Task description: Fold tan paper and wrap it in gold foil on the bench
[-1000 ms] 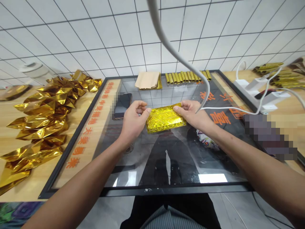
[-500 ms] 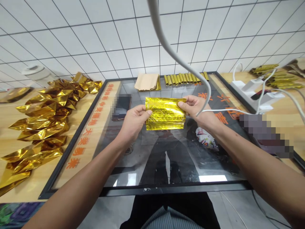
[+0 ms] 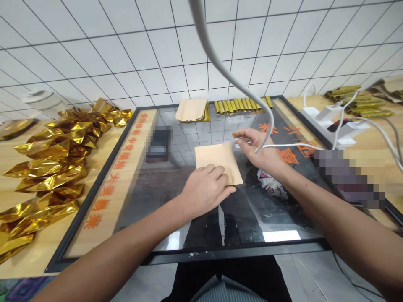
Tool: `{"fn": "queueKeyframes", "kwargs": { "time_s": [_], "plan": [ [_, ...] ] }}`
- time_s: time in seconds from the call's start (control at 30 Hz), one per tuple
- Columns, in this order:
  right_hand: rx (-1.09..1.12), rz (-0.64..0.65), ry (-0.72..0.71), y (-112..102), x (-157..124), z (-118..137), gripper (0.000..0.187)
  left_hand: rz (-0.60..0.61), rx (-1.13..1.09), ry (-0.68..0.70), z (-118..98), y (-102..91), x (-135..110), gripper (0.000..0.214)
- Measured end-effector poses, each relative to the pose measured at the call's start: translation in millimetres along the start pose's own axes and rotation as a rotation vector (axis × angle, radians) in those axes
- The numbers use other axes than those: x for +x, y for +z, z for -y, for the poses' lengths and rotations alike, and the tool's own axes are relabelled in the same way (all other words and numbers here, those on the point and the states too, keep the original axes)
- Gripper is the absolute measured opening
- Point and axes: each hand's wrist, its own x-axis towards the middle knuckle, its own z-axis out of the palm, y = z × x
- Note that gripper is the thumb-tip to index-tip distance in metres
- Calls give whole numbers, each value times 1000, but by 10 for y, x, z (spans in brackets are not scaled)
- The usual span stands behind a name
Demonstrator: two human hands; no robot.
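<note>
A sheet of paper [image 3: 217, 158] lies on the glass-topped board [image 3: 201, 218] with its plain tan side up; its gold foil side is hidden underneath. My left hand [image 3: 206, 188] rests on the sheet's near edge, fingers curled and pressing it flat. My right hand [image 3: 256, 144] hovers at the sheet's far right corner, thumb and forefinger pinched together, with a thin white cable crossing it. I cannot tell whether the pinch holds the sheet's corner.
A heap of folded gold foil pieces [image 3: 53, 159] covers the wooden table at left. A stack of tan sheets [image 3: 192, 110] and a row of gold rolls [image 3: 241, 105] sit at the board's far edge. A phone [image 3: 157, 144] lies on the glass. A power strip [image 3: 327, 121] with cables is at right.
The gold sheet I held up between both hands has been turned over and laid flat, tan side up. My left hand moved onto its near edge; my right hand let go of the side.
</note>
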Motion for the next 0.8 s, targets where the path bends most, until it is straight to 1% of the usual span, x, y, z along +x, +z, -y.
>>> {"fn": "queueKeyframes", "kwargs": {
  "time_s": [0.03,0.07,0.13,0.17,0.2,0.27,0.33,0.4,0.47,0.53,0.63,0.8],
  "plan": [
    [4,29,-53,24,-52,74,28,-1,-38,0,-4,11,-2,39],
    [14,85,-100,51,-107,156,30,-6,-74,3,-1,21,-12,36],
    [6,280,-179,108,-221,319,39,-16,-120,-2,13,46,-42,33],
    [-1,378,-196,133,-273,385,46,-24,-128,-8,20,60,-57,33],
    [-13,467,-198,154,-317,434,53,-35,-129,-11,24,75,-71,33],
    [-48,604,-175,180,-376,475,63,-64,-119,-10,24,95,-87,35],
    [-90,689,-149,187,-387,447,70,-90,-116,-1,16,97,-90,34],
    [-140,732,-142,188,-353,373,74,-96,-118,3,8,81,-87,31],
    [-200,741,-164,195,-291,274,75,-76,-127,-2,3,61,-83,29],
    [-285,715,-208,213,-220,170,75,-44,-139,-13,2,46,-80,29],
    [-447,643,-266,258,-134,41,73,-17,-138,-17,6,42,-73,30],
    [-641,584,-276,315,-87,-31,70,-3,-170,-49,41,55,-54,29]
  ]
}}
